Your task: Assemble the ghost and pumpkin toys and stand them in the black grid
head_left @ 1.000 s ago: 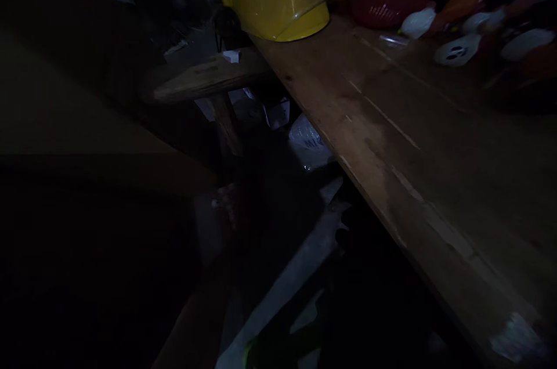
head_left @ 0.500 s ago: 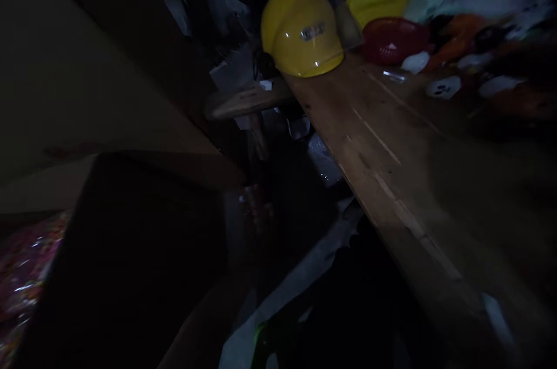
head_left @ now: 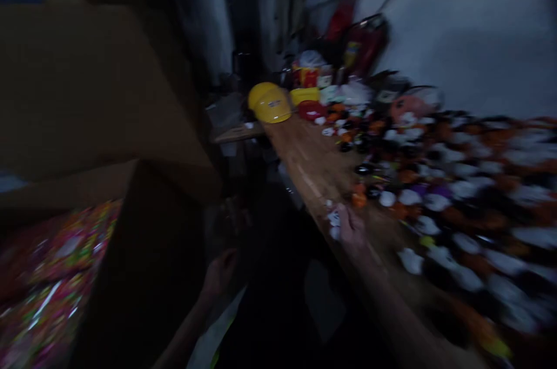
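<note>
My right hand is over the near edge of the wooden table, its fingers closed on a small white figure with black marks, possibly a ghost toy. Dim light and blur hide its exact kind. An orange figure stands just beyond that hand. To the left, my left hand hangs low between the table and a large cardboard box. Its fingers look curled in, and I see nothing in them.
Many small white, orange and black figures cover the table's right side. A yellow helmet sits at the far end beside a red dish. Shiny colourful packets fill the open box at left. A pale wall stands behind.
My view has lifted and swung right, so the helmet looks farther off and many more figures show. My right hand has come into view with a white figure; the left hand is plainer now.
</note>
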Demonstrator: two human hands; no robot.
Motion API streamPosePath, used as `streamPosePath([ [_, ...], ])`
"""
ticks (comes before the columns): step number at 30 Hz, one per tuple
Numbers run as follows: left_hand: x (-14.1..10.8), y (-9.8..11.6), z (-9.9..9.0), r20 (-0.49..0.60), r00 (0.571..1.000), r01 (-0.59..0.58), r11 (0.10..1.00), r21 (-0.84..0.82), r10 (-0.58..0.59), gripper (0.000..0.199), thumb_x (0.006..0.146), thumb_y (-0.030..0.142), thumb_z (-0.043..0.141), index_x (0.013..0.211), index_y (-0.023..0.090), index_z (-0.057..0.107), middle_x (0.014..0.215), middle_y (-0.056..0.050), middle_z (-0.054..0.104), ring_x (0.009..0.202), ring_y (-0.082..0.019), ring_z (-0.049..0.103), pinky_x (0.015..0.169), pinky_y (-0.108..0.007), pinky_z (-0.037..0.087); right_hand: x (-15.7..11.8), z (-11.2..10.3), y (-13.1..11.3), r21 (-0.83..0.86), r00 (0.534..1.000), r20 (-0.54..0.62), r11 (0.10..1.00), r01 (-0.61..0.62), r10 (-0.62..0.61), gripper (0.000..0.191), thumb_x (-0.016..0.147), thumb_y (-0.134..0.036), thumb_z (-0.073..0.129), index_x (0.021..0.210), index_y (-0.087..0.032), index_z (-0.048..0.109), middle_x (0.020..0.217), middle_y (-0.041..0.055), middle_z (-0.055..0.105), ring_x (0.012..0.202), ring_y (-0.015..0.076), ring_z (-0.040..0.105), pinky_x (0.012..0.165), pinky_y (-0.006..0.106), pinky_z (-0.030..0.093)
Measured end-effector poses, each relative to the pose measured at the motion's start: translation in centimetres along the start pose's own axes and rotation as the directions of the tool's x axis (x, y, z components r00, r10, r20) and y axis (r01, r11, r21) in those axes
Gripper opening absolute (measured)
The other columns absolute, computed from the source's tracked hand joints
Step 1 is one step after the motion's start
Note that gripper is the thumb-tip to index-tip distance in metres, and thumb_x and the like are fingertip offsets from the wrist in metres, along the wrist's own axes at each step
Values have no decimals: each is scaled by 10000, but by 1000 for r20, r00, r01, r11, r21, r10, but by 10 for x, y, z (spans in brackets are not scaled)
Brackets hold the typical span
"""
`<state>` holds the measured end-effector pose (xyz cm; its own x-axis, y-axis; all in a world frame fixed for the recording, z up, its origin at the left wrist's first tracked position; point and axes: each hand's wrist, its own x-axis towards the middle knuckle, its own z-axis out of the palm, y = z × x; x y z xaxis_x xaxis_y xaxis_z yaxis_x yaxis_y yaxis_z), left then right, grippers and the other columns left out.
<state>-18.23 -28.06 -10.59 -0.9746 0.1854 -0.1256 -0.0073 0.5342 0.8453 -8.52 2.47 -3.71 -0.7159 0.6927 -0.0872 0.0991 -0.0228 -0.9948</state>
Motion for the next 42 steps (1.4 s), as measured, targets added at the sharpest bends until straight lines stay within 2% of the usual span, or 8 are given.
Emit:
streamPosePath([
  [6, 10, 93, 32, 243, 913, -301, 943, -144, 328, 312, 884, 413, 532, 1130, 236, 607, 1186, -39, 646, 1141, -213, 578, 1006, -335, 428, -21, -7, -40, 461, 979, 203, 880, -115, 22, 519, 838, -649, 413, 961, -168, 562, 742, 40, 613, 394, 104, 462, 318, 216, 305],
  [12, -56, 178, 89, 390, 652, -439, 743, -505, 650, 423, 890, 283, 555, 1305, 228, 490, 1347, -80, 529, 1221, -215, 519, 1041, -353, 423, -65, -18, -44, 632, 972, 233, 765, -125, -34, 465, 882, -550, 390, 1057, -162, 576, 784, 49, 646, 459, 114, 515, 364, 209, 362],
  [17, -70, 187, 108, 400, 585, -552, 708, -441, 705, 315, 871, 277, 582, 1182, 235, 606, 1241, -49, 610, 1152, -208, 566, 1007, -327, 440, -96, -33, -36, 448, 996, 25, 892, 68, -89, 345, 889, -447, 492, 1115, -206, 589, 883, 37, 652, 695, 147, 595, 550, 226, 456],
  [22, -68, 181, 120, 697, 475, -515, 812, -274, 537, 394, 857, 333, 552, 1230, 207, 557, 1204, -78, 643, 1074, -231, 621, 909, -345, 498, -114, -46, -24, -179, 947, -180, 956, 232, -264, 318, 979, -379, 371, 1144, -209, 583, 1049, 53, 641, 962, 172, 596, 863, 309, 462],
  [29, -64, 196, 153, 812, 417, -615, 785, -80, 409, 465, 800, 352, 539, 1242, 206, 542, 1141, -105, 674, 1057, -309, 627, 891, -441, 482, -110, -70, -22, -539, 981, -123, 840, 58, -146, 389, 1004, -340, 265, 1318, -189, 436, 1050, 88, 657, 943, 216, 634, 842, 346, 460],
  [33, -65, 200, 164, 868, 329, -456, 868, -198, 371, 415, 776, 392, 622, 1157, 248, 538, 1157, -62, 662, 1059, -243, 628, 871, -334, 508, -135, -91, -27, -486, 986, -114, 873, 50, -120, 418, 970, -342, 390, 1363, -202, 374, 1059, 74, 663, 929, 211, 640, 771, 300, 477],
  [38, -85, 206, 185, 912, 273, -282, 932, -228, 306, 432, 779, 388, 676, 1143, 261, 482, 1100, -32, 656, 972, -187, 635, 818, -268, 511, -174, -131, -17, -557, 885, -393, 830, -14, -249, 221, 933, -261, 463, 1116, -207, 577, 964, 33, 681, 836, 154, 638, 729, 239, 454],
  [42, -102, 219, 204, 917, 155, -250, 912, -324, 368, 495, 812, 366, 640, 1263, 256, 467, 1063, -52, 636, 873, -171, 620, 717, -250, 500, -182, -170, -11, -793, 785, -519, 533, -295, -338, 175, 916, -230, 472, 965, -188, 635, 911, 49, 643, 772, 162, 599, 637, 256, 377],
])
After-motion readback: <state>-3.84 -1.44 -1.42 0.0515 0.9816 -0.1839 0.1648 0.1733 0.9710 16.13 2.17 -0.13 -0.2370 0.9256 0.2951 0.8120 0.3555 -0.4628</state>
